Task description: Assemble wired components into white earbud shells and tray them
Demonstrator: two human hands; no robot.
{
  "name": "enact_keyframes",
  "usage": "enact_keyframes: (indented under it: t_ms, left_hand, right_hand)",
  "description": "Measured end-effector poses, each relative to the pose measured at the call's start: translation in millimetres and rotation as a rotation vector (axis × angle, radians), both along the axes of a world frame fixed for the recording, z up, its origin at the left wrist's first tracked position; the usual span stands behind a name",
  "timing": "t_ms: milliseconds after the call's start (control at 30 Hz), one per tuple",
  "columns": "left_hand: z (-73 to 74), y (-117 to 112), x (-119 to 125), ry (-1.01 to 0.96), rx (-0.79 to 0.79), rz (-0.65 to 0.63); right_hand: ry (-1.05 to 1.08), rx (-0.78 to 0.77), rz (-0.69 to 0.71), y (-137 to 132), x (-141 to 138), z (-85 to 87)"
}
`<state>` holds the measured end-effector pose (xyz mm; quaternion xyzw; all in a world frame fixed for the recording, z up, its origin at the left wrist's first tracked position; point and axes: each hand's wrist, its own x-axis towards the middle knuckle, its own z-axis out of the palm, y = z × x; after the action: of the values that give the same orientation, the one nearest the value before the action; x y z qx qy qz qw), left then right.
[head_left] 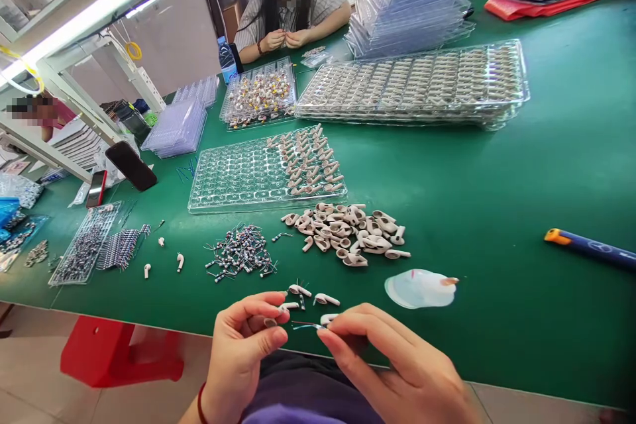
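Note:
My left hand point(243, 344) is pinched at the table's near edge, its fingertips closed on a small white earbud shell point(287, 307). Just to its right, my right hand point(392, 361) is also pinched, gripping a small white part with thin coloured wires point(311, 324) that reach toward the left hand. Two more white shells point(313, 295) lie on the green mat just beyond my fingers. Farther out sit a pile of white earbud shells point(348, 232) and a heap of small wired components point(241, 253).
A clear tray point(233, 175), partly filled with shells, lies behind the piles, with fuller trays point(422, 83) beyond. A white lid point(417, 288) and a blue-orange tool point(589, 246) lie right. Phones point(130, 165) rest left. A person point(291, 0) sits opposite.

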<state>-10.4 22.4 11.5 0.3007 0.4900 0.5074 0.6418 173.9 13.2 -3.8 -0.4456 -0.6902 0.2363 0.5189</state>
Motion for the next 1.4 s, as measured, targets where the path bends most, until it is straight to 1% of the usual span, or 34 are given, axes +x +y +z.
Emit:
enact_keyframes:
  t_ms: [167, 333, 467, 567, 800, 967, 1100, 1233, 1400]
  left_hand:
    - [-1.4, -2.9, -0.6, 0.037, -0.024, -0.051]
    - [-3.0, -3.5, -0.2, -0.002, -0.070, -0.032]
    - [-1.0, -2.4, 2.0, -0.006, -0.092, -0.063]
    - [0.1, -3.1, 4.8, -0.030, -0.128, -0.059]
    - [-3.3, -5.4, 6.3, -0.056, -0.175, -0.075]
    - [-1.8, -4.2, 7.2, -0.053, -0.160, -0.091]
    - [-0.2, -3.7, 8.7, -0.049, -0.154, -0.091]
    - [-1.7, -4.1, 8.4, -0.055, -0.164, -0.087]
    - [-4.3, -5.6, 7.5, -0.075, -0.166, -0.087]
  right_hand:
    - [0.012, 0.021, -0.026, 2.2, 1.7, 3.0]
    - [0.006, 0.020, -0.025, 3.1, 1.6, 4.5]
    - [0.004, 0.067, -0.047, 1.7, 0.9, 3.9]
    - [-0.006, 0.112, -0.074, -0.2, 0.8, 3.4]
    - [-0.061, 0.181, -0.150, -4.5, 1.5, -0.1]
    - [-0.089, 0.230, -0.147, -5.0, 2.1, -1.6]
    - [-0.091, 0.253, -0.130, -3.1, 1.0, 0.8]
    - [-0.108, 0.282, -0.091, -2.2, -0.4, 3.6]
    - [-0.093, 0.280, -0.055, -2.6, 1.0, 3.0]
